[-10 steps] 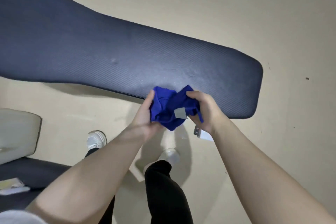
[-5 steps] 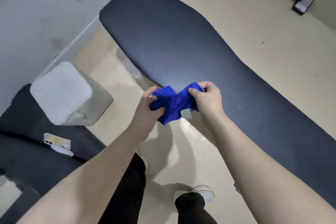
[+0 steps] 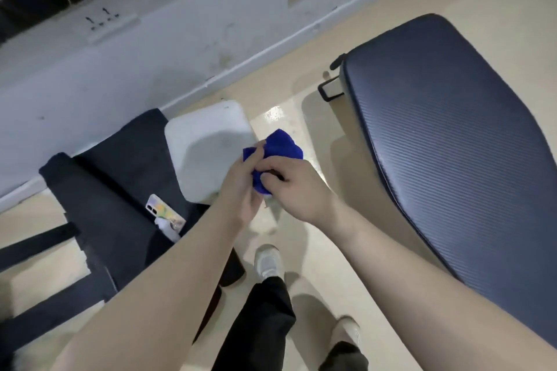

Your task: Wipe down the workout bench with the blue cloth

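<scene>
Beige floor (image 3: 376, 9); one bench (image 3: 452, 144); one cloth (image 3: 281, 146)

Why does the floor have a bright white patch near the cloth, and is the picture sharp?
Head view: that patch is glare on glossy floor beyond the blue cloth; edges are softly blurred throughout; the bench pad bows, suggesting wide-angle distortion.

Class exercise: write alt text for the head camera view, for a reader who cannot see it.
Both hands, left and right, bunch a blue cloth above the floor, clear of the dark padded workout bench at right. A phone lies on dark furniture at left.
</scene>
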A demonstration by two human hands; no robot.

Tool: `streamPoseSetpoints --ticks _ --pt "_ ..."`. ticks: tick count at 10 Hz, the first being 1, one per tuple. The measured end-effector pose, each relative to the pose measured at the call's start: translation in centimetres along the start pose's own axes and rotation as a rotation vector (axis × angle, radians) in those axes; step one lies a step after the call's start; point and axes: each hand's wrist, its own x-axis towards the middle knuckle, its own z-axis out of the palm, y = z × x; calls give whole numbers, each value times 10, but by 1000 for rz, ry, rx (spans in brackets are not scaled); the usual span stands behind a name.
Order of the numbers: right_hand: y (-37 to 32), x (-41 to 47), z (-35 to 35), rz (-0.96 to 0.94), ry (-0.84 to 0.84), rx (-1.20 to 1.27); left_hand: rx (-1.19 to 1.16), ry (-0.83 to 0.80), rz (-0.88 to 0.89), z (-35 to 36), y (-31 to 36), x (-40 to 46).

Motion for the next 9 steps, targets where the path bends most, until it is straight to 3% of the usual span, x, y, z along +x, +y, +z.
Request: streamPoseSetpoints --ticks 1,2,3,4,5,6,8,9 --pt "10 31 13 133 225 177 -14 185 23 -34 3 13" --pt "23 60 29 74 235 -88 -52 340 18 -57 5 24" --pt "29 88 46 142 -58 40 -179 386 10 -78 12 40" --pt "48 123 70 250 -233 307 -297 339 12 -109 14 63" --pt "77 168 97 267 -206 256 -233 325 33 -145 0 95" --pt "109 204 130 184 -205 35 -82 448 67 -181 -25 132" --pt "158 245 153 56 -143 -300 632 657 110 -208 -54 181" --pt "158 250 153 134 -147 -360 888 711 16 -211 -49 181"
